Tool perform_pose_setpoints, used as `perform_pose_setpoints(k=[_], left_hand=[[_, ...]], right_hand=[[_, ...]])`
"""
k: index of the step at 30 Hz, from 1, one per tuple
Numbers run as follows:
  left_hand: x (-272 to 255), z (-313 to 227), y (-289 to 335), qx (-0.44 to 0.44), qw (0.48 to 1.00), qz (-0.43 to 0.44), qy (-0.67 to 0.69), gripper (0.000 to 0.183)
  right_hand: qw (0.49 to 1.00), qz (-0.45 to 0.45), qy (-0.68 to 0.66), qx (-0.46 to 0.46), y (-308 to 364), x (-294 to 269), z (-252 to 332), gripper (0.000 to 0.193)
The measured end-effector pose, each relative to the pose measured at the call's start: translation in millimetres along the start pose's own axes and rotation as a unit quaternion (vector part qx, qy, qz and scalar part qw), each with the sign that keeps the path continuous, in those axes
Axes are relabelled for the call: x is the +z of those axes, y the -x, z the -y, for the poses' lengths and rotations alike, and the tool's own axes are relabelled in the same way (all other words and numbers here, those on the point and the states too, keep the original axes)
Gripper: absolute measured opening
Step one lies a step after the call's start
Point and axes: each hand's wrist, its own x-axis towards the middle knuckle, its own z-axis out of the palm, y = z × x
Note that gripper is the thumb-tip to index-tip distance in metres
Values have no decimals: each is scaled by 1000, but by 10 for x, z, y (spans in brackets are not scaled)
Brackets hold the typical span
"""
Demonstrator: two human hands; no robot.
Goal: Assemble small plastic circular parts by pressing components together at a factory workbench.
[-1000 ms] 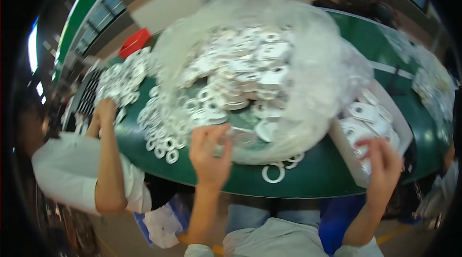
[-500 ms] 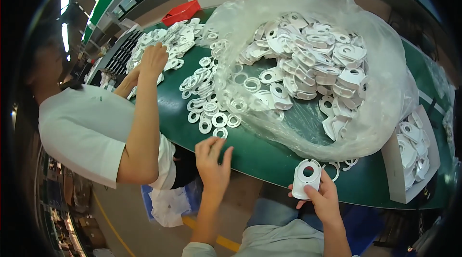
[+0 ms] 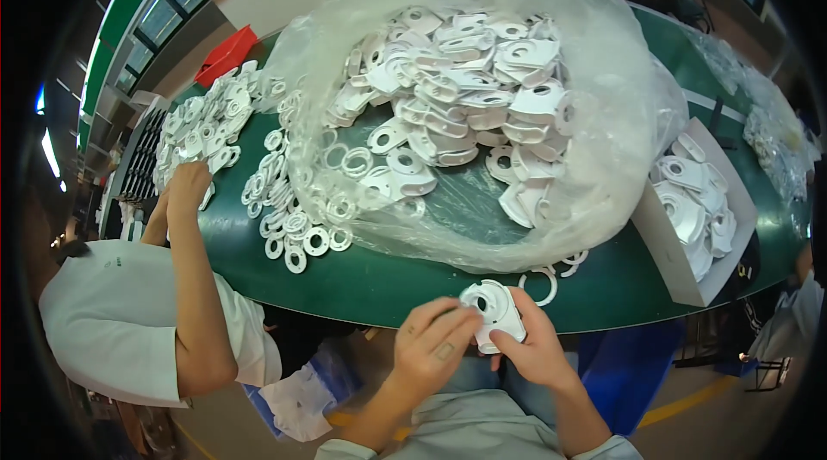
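My right hand (image 3: 538, 348) grips a flat white plastic cover (image 3: 501, 315) with a round hole, its thumb on the lower face. My left hand (image 3: 435, 344) has its slightly blurred fingers closed against the cover's left edge, by the hole. Whether they also pinch a separate ring cannot be made out. Just beyond, on the green table (image 3: 396, 295), lies a thin open white ring (image 3: 540, 286). Loose white rings (image 3: 316, 241) are heaped farther left. A large clear plastic bag (image 3: 594, 202) spreads open under a pile of similar white covers (image 3: 465, 85).
At right stands a carton (image 3: 668, 264) of white parts. A co-worker (image 3: 121, 322) at left handles more white covers (image 3: 202, 120). Behind these sits a red bin (image 3: 226, 55). A blue bin (image 3: 624, 374) is below the table edge, and crumpled clear plastic (image 3: 775, 128) lies far right.
My left hand has moved right from beside the loose rings to the cover, its fingers closing there. My right hand still grips the cover, now tilted. The view has shifted right.
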Motion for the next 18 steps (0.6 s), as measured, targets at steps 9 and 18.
perform_pose_setpoints(k=[9,18], left_hand=[[103,-380,34,6,996,90,11,47],[416,-252,-251,-67,991,71,94,35]], right_hand=[[998,9,-46,-49,281,-190,-70,40],[980,-128,-147,-41,611,-364,-112,29]])
